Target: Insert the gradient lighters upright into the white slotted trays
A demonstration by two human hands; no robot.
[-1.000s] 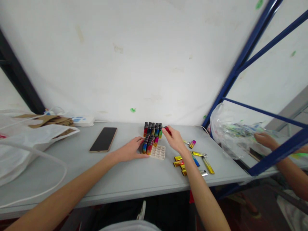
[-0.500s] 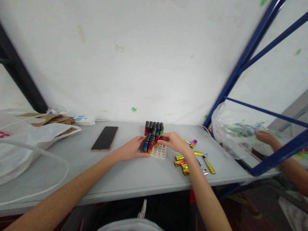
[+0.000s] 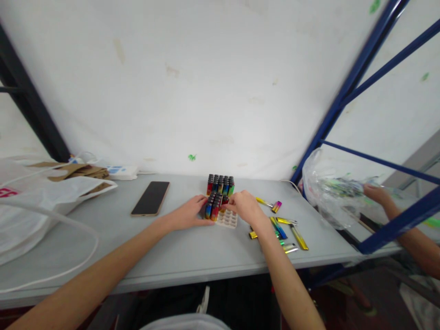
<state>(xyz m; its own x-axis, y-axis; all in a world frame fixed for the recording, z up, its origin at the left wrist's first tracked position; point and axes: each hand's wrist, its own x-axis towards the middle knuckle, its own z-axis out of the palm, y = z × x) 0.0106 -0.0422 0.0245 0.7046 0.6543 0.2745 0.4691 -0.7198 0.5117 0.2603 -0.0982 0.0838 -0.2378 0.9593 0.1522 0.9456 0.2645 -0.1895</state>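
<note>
A white tray with rows of round holes lies on the table, its left part filled with upright black-topped lighters. My left hand is wrapped round the tray's left end, thumb at the near edge and fingers at the far side. My right hand is closed above the tray's right part, fingertips pinching a red and gold lighter at the edge of the filled rows. Part of that lighter is hidden by the fingers. Behind stands a second block of upright lighters.
Loose shiny lighters, such as a yellow one, lie right of my right forearm. A phone lies to the left, near a white plastic bag. A blue metal frame stands at right, with a clear bag and another person's hand beyond.
My right hand has shifted slightly right, and the lighter in its fingers has gone from tilted to more upright. Several loose lighters beside my forearm look rearranged. My left hand stays put.
</note>
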